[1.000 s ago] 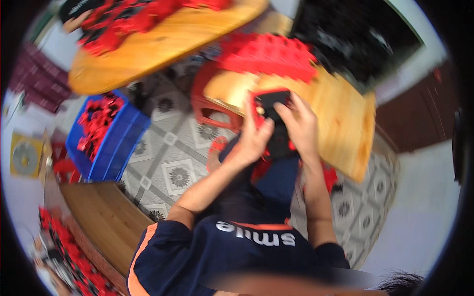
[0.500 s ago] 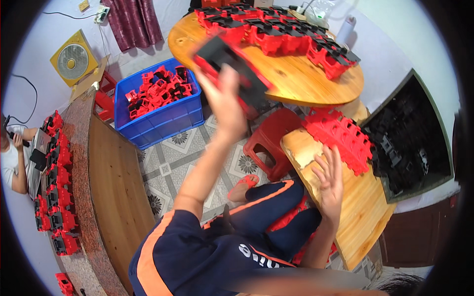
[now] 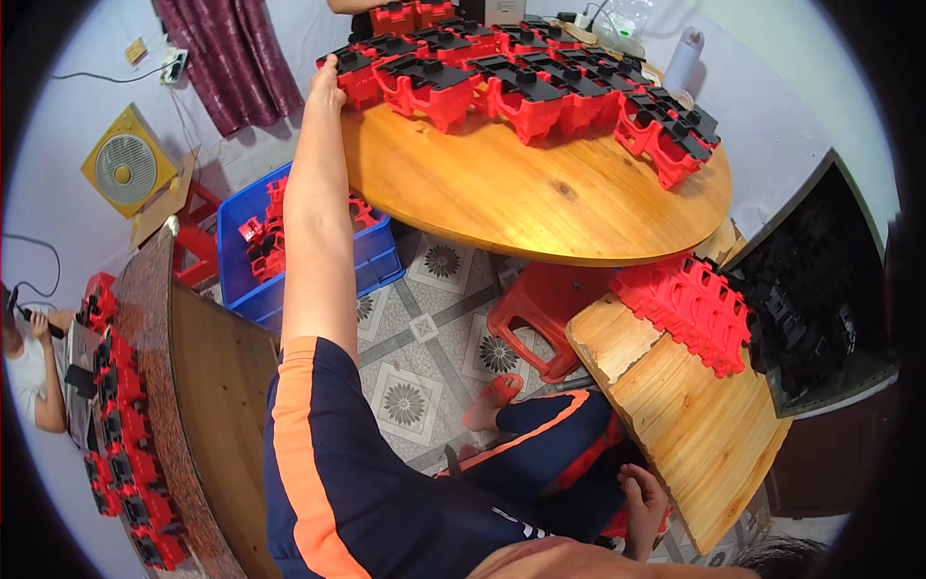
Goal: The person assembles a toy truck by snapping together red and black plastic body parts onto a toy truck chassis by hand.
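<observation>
At the left edge of the round wooden table (image 3: 540,212), my left hand (image 3: 328,89) is closed on a red and black plastic piece (image 3: 359,81), my arm stretched far out. The piece stands upright on the tabletop, black plate on top, beside several like it in rows (image 3: 521,82). My right hand (image 3: 643,497) is low near my lap, beside the small wooden board (image 3: 694,425). Its fingers are loosely bent and a little apart, and I see nothing in them. Several red frames joined in a block (image 3: 685,309) lie on the board's far end.
A blue crate (image 3: 376,265) of red parts sits on the floor, partly behind my left arm. A red stool (image 3: 540,309) stands under the table edge. Black parts fill a dark bin (image 3: 810,299) at right. Another person (image 3: 39,367) is beyond the stone-edged counter (image 3: 183,405).
My left hand has carried the red and black piece from above the floor to the table's far left, onto the tabletop. My right hand has dropped from above the board toward my lap.
</observation>
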`<state>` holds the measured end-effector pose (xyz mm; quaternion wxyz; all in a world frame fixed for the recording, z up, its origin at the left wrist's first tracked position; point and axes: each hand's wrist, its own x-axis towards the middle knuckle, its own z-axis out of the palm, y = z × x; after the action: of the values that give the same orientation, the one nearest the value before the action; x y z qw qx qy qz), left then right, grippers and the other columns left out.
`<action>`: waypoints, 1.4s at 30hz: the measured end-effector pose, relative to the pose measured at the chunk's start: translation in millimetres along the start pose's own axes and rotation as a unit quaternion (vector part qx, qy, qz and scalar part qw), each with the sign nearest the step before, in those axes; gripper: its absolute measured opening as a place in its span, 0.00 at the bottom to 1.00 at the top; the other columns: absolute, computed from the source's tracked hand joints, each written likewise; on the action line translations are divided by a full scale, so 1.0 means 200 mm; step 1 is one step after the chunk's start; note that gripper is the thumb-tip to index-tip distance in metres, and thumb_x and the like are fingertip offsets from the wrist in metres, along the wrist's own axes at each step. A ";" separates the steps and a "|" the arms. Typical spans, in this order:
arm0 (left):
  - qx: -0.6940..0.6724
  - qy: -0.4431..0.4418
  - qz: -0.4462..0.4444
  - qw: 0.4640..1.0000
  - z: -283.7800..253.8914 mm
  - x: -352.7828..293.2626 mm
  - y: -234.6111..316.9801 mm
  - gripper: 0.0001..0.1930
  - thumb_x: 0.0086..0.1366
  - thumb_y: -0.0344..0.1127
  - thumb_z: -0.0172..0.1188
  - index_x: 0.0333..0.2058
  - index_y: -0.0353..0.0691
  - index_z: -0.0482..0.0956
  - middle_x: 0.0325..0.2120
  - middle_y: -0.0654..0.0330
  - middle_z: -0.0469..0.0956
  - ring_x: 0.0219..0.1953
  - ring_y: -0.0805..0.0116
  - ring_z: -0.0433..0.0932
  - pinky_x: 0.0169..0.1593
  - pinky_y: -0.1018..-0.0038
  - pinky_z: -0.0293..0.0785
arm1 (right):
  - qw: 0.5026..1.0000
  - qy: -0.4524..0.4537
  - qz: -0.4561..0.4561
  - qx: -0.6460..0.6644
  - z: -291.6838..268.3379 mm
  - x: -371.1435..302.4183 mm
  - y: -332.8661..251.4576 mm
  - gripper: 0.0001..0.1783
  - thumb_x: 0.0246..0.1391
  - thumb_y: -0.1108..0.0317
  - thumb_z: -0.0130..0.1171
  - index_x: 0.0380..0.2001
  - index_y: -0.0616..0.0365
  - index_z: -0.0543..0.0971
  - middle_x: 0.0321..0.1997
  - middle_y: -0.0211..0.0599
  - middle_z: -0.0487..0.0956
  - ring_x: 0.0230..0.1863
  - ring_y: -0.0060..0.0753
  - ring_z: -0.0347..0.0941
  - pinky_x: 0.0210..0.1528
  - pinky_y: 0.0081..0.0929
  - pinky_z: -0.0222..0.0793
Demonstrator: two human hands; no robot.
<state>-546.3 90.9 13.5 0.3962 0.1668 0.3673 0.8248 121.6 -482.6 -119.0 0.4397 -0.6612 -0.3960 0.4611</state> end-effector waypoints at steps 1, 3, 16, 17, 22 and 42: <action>0.007 0.001 -0.001 1.000 0.04 -0.04 -0.05 0.23 0.67 0.50 0.59 0.49 0.34 0.71 0.44 0.46 0.78 0.42 0.47 0.81 0.47 0.37 0.75 | 1.000 0.012 0.009 0.002 0.00 0.00 0.01 0.14 0.60 0.75 0.56 0.49 0.66 0.79 0.46 0.40 0.81 0.47 0.27 0.77 0.52 0.23 0.71; 0.029 -0.063 -0.067 0.995 0.27 -0.21 -0.38 0.34 0.66 0.64 0.50 0.55 0.38 0.68 0.57 0.45 0.70 0.59 0.47 0.71 0.63 0.40 0.62 | 0.997 0.068 0.016 -0.037 -0.02 -0.06 0.04 0.14 0.60 0.75 0.56 0.49 0.66 0.79 0.45 0.39 0.81 0.46 0.27 0.77 0.52 0.23 0.71; 0.300 -0.589 0.418 0.624 0.45 -2.82 -0.80 0.23 0.58 0.37 0.66 0.52 0.42 0.77 0.54 0.56 0.74 0.57 0.54 0.71 0.63 0.58 0.57 | 0.825 0.398 -0.338 -0.215 -0.46 1.03 0.02 0.30 0.55 0.61 0.66 0.58 0.63 0.71 0.56 0.47 0.77 0.56 0.34 0.74 0.56 0.27 0.68; 0.320 -0.611 0.409 0.598 0.47 -2.95 -0.98 0.25 0.59 0.39 0.65 0.55 0.46 0.76 0.56 0.56 0.72 0.61 0.54 0.66 0.64 0.57 0.53 | 0.832 0.402 -0.329 -0.193 -0.48 1.16 -0.01 0.30 0.53 0.61 0.67 0.56 0.62 0.72 0.54 0.46 0.78 0.54 0.32 0.74 0.55 0.26 0.68; 0.415 -0.557 0.466 0.548 0.59 -3.25 -1.63 0.27 0.61 0.49 0.61 0.60 0.60 0.70 0.60 0.61 0.68 0.64 0.52 0.62 0.63 0.49 0.52 | 0.955 0.194 -0.220 -0.035 -0.59 1.29 0.07 0.21 0.51 0.61 0.69 0.44 0.60 0.77 0.41 0.35 0.81 0.39 0.23 0.74 0.43 0.24 0.70; 0.044 -0.424 -0.518 0.741 0.22 -3.70 -1.28 0.52 0.62 0.32 0.64 0.71 0.56 0.31 0.66 0.54 0.56 0.66 0.58 0.59 0.65 0.55 0.60 | 0.805 0.419 -0.332 -0.256 -1.39 0.84 0.08 0.14 0.60 0.65 0.56 0.47 0.57 0.82 0.50 0.40 0.80 0.52 0.41 0.76 0.56 0.29 0.67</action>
<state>81.3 -356.0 -134.4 0.8696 0.3006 0.2271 0.3192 434.6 -391.3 -126.2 0.5039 -0.7070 -0.4720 -0.1531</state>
